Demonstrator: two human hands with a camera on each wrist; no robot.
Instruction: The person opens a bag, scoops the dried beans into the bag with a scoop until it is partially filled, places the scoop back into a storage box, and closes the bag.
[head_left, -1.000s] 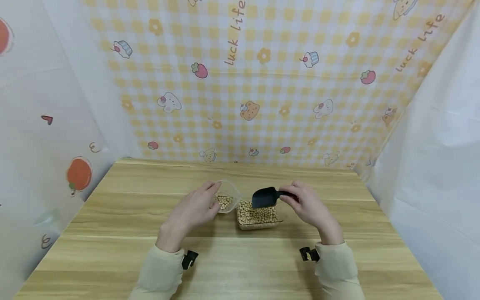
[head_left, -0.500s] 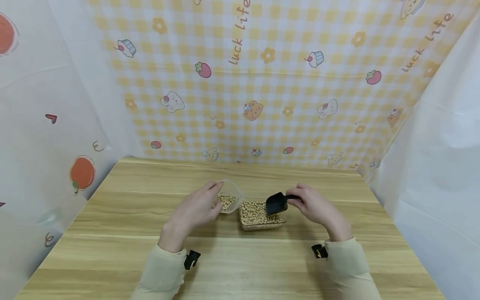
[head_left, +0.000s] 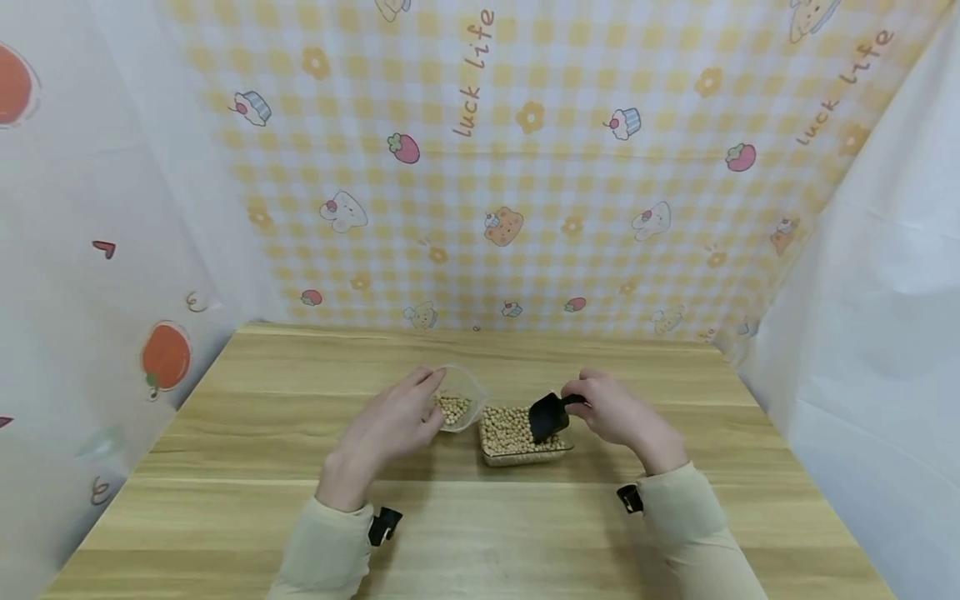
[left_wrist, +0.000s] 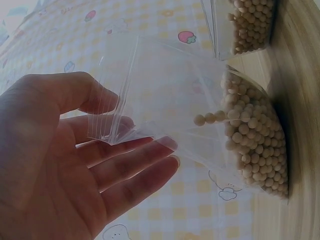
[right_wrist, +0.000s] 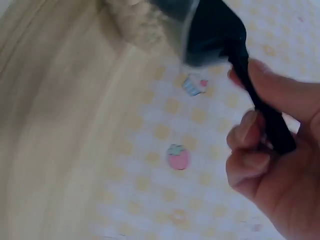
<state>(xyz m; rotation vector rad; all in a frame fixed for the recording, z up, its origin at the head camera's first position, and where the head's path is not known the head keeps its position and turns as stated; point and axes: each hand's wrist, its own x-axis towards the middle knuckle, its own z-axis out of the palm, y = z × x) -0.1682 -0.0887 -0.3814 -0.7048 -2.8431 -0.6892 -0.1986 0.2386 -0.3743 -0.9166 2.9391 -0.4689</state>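
Note:
My left hand [head_left: 390, 421] pinches the rim of a clear plastic bag [left_wrist: 165, 80] between thumb and fingers, and the bag's mouth gapes open. Soybeans [left_wrist: 255, 140] fill the bag's bottom, which rests on the table. To its right stands a clear rectangular box [head_left: 525, 459] full of soybeans [head_left: 504, 429]. My right hand [head_left: 618, 412] grips a black scoop [head_left: 547, 417] by its handle [right_wrist: 265, 110]. The scoop's blade dips tilted into the beans at the box's right side, so its front edge is hidden. In the right wrist view the scoop and box are blurred.
The wooden table [head_left: 465, 542] stretches around the bag and box. Behind it hangs a yellow checked cloth [head_left: 450, 183], with white cloth walls at both sides. A black wrist mount [head_left: 385, 527] sticks out from the left sleeve, and another [head_left: 630, 498] from the right.
The right hand has moved the scoop from above the middle of the box to its right side and lowered it into the beans. The left hand keeps the bag in nearly the same place.

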